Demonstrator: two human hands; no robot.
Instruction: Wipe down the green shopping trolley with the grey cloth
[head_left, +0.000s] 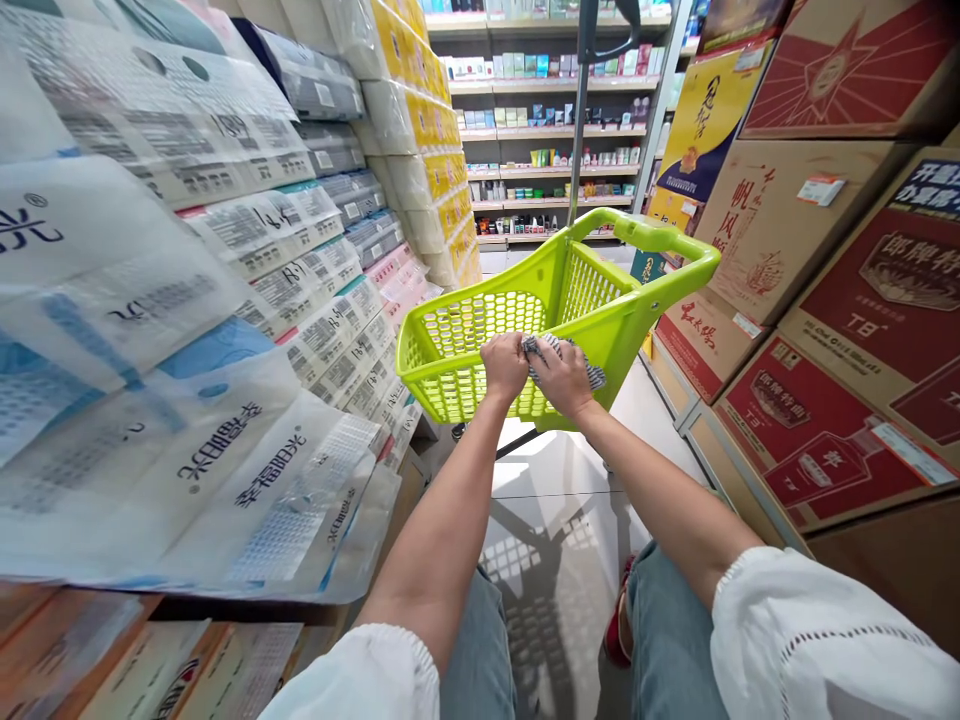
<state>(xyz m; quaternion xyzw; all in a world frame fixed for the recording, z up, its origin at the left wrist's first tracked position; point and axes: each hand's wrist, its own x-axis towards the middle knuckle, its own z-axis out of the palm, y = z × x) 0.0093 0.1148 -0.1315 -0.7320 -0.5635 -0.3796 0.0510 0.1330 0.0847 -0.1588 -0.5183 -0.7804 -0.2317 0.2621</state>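
Observation:
A bright green shopping cart with a perforated basket stands in front of me, its handle at the upper right. My left hand is closed on the basket's near rim. Just to its right, my right hand is closed on a grey and white striped cloth, which lies against the outside of the basket near the rim. The two hands are almost touching. Part of the cloth is hidden under my right fingers.
Stacked plastic-wrapped paper packs line the left side. Red and brown cartons are piled on the right. Shelves of small goods stand at the back, with a dark upright pole before them.

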